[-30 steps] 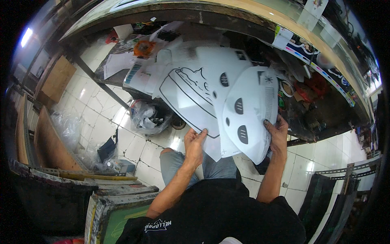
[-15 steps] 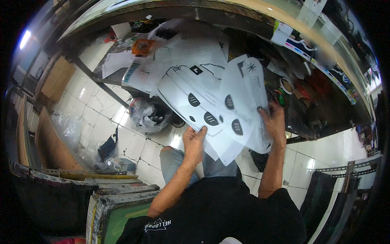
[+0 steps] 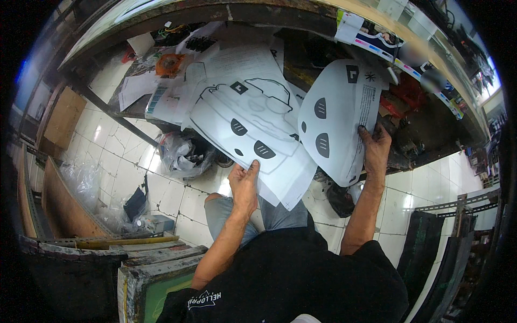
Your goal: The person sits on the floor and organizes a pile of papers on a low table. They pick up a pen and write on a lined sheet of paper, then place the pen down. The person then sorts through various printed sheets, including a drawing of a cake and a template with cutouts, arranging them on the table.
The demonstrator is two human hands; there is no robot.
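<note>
The left hand pinches the near edge of 1 printed sheet; the right hand grips a second sheet, angled up and away to the right.

Print workshop, screen frames, printed sheets, cluttered workbench

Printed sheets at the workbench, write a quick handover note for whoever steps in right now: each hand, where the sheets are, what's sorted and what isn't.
Left hand: grip on the lower edge of the sheet stack, white sheets printed with black outlines and dark ovals, fanned over the workbench.
Right hand: grip on a single rounded sheet with the same ovals, held apart to the right of the stack.
Done: one sheet separated from the stack.
Left: the stack is undivided; loose papers lie at the bench's far left.
</note>
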